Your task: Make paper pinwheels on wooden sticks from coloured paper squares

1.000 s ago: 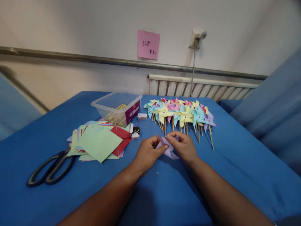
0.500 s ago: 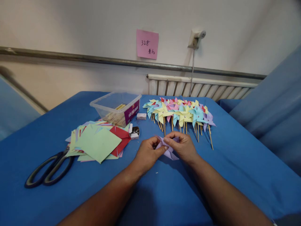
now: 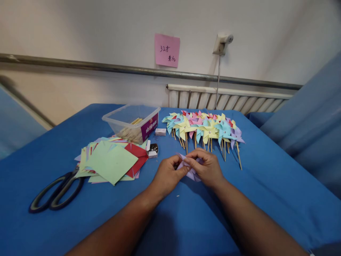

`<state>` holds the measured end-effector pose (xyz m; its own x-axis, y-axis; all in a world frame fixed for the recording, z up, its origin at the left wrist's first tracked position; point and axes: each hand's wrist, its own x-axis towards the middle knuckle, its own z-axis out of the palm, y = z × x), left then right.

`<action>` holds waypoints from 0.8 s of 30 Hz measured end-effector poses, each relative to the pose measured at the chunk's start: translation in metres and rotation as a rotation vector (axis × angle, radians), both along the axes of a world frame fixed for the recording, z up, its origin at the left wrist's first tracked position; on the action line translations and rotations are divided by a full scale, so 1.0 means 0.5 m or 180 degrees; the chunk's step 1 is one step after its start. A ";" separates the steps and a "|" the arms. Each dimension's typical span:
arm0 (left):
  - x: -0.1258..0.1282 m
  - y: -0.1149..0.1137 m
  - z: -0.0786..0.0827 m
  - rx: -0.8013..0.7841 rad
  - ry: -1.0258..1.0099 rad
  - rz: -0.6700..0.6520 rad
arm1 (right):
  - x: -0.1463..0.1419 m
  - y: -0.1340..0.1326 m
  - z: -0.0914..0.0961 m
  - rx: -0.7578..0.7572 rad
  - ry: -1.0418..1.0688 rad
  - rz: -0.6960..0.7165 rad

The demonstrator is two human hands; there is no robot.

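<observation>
A folded lilac paper piece (image 3: 190, 171) sits between my two hands just above the blue table (image 3: 266, 185). My left hand (image 3: 168, 174) pinches its left side with thumb and fingers closed. My right hand (image 3: 206, 166) curls over its top and right, fingers pressed onto the folds at the centre. Most of the paper is hidden under the fingers. Right behind my hands lies a row of finished paper pinwheels (image 3: 204, 129) on wooden sticks, in yellow, teal, pink and lilac.
A stack of coloured paper squares (image 3: 112, 160), green on top, lies to the left, with black scissors (image 3: 55, 192) beyond it. A clear plastic tub (image 3: 133, 121) of sticks, a small open box of pins (image 3: 153, 149) and a small white box (image 3: 160, 131) stand behind.
My right hand's fingers have shifted slightly left over the lilac paper, closing toward my left thumb. Everything else on the table is where it was.
</observation>
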<state>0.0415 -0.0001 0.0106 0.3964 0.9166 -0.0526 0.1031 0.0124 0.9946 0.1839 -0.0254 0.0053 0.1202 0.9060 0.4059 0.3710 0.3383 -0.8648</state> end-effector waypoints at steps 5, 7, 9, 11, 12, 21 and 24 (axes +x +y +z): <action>-0.002 0.003 -0.011 -0.0084 0.0000 -0.0013 | -0.001 -0.002 -0.004 0.0297 -0.0209 -0.0039; -0.001 0.003 -0.013 -0.0110 -0.0014 0.0013 | -0.003 -0.002 -0.003 0.0280 -0.0216 -0.0063; 0.000 0.004 -0.012 -0.0131 -0.0063 0.0067 | -0.004 0.000 -0.003 0.0160 -0.0055 -0.0073; 0.000 0.005 -0.008 -0.0212 -0.0191 0.0093 | -0.002 0.004 -0.007 -0.0125 0.0375 -0.0049; 0.000 0.007 -0.005 -0.0293 -0.0285 0.0101 | 0.000 0.007 -0.010 -0.0315 0.0687 -0.0003; -0.015 0.030 -0.012 -0.0866 -0.1029 0.0411 | 0.023 0.040 -0.046 -0.0894 0.2343 0.0294; -0.017 0.029 -0.012 -0.0914 -0.1095 0.0404 | 0.017 0.040 -0.050 -0.0908 0.2156 0.0424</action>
